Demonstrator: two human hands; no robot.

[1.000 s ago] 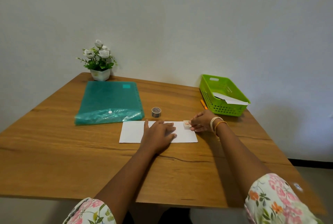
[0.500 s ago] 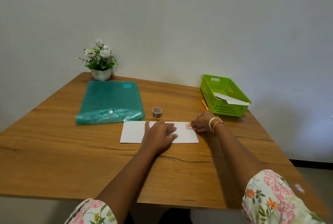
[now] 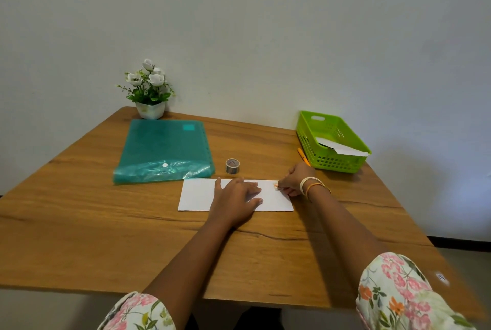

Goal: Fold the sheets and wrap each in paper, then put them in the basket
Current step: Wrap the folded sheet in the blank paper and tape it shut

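Observation:
A folded white paper sheet lies flat in the middle of the wooden table. My left hand rests flat on its centre, fingers straight. My right hand is curled at the sheet's right end, fingertips pressing a small patterned piece of tape onto the paper. A green basket stands at the back right with a white wrapped paper inside.
A small tape roll stands just behind the sheet. A teal plastic folder lies at the back left, a potted white flower behind it. An orange pen lies beside the basket. The wall is close behind.
The small piece of tape in my right hand has gone down from slightly raised to flat on the sheet's right end. My left hand has stayed on the paper.

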